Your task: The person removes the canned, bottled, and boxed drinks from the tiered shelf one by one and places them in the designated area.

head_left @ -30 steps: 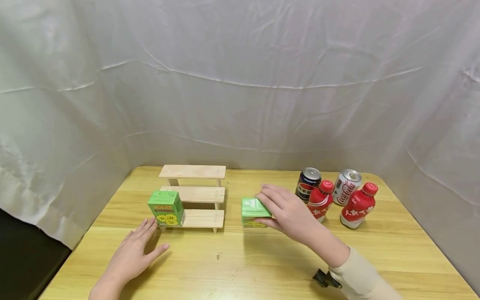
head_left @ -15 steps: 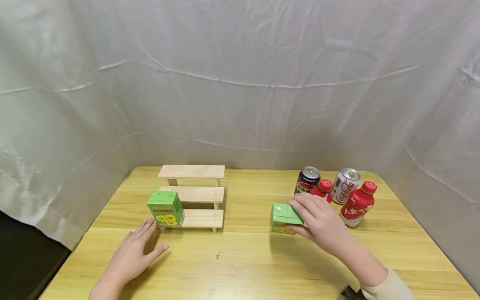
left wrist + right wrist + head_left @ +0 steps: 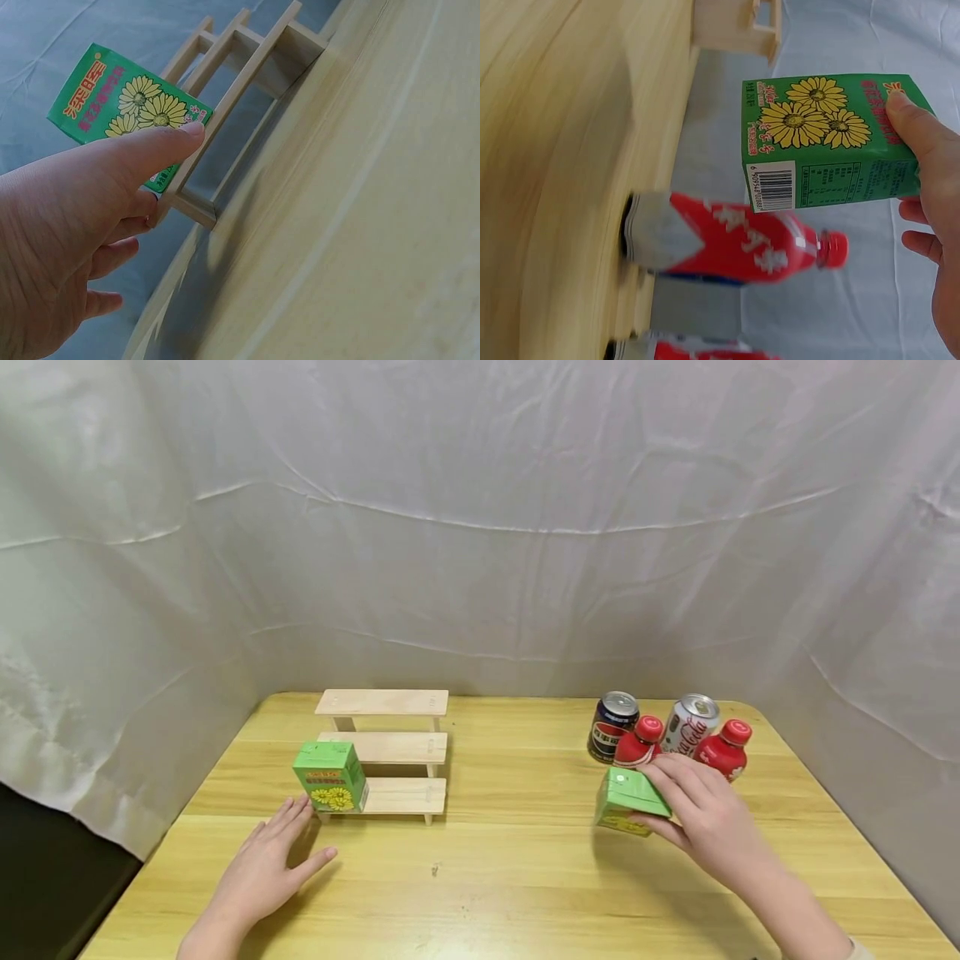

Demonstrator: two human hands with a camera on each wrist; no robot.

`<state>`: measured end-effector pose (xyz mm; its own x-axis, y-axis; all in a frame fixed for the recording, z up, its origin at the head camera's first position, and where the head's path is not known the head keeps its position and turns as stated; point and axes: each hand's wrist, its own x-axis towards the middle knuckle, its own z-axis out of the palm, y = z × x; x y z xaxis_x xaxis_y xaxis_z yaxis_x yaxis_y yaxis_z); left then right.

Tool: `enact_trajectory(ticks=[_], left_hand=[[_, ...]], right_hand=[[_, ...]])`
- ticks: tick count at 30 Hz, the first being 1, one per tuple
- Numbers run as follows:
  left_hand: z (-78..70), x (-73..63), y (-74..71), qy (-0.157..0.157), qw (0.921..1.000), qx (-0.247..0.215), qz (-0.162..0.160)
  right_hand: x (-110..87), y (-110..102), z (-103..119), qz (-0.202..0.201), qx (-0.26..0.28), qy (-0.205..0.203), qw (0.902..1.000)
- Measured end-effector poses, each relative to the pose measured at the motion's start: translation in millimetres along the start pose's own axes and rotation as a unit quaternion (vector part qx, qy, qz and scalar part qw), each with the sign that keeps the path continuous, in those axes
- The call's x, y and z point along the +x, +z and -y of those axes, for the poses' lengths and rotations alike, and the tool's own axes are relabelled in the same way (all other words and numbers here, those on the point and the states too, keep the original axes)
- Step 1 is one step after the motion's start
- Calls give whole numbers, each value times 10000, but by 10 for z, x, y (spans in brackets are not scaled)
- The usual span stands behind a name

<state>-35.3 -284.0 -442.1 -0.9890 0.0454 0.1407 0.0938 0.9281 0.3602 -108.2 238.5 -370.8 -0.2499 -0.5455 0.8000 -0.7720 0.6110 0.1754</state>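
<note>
My right hand (image 3: 705,814) grips a green drink carton (image 3: 630,795) near its top, thumb on the front face. In the right wrist view this carton (image 3: 825,124) hangs above the table, beside a red-labelled Coca-Cola bottle (image 3: 735,238). My left hand (image 3: 266,868) lies by the near left corner of a three-step wooden shelf (image 3: 405,797), its thumb spread and fingers loosely extended. Another green carton (image 3: 330,781) with yellow flowers stands at the left end of the lowest step. Whether my left fingertips touch the shelf or that carton (image 3: 142,97) is unclear.
At the back right stand a dark Pepsi can (image 3: 611,727), a silver Coca-Cola can (image 3: 690,722) and two red-capped bottles, one left (image 3: 637,743) and one right (image 3: 723,750). Pale cloth (image 3: 480,568) hangs around the wooden table (image 3: 465,893).
My right hand has carried the green carton rightward from mid-table to the front of the bottles. My left hand, the shelf and the carton on it stay put.
</note>
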Motion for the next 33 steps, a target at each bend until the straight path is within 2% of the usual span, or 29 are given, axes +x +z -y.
enact_trajectory(ticks=[11, 25, 33], left_hand=[[-6, 9, -12, 28, 10000, -11, 16], [8, -4, -1, 28, 10000, -77, -31], [13, -6, 0, 8, 10000, -85, -23]], right_hand=[[-163, -313, -150, -41, -136, 224, 9996], [-407, -542, -343, 471, -546, -55, 9974], [-566, -595, -391, 711, -619, 48, 9955]])
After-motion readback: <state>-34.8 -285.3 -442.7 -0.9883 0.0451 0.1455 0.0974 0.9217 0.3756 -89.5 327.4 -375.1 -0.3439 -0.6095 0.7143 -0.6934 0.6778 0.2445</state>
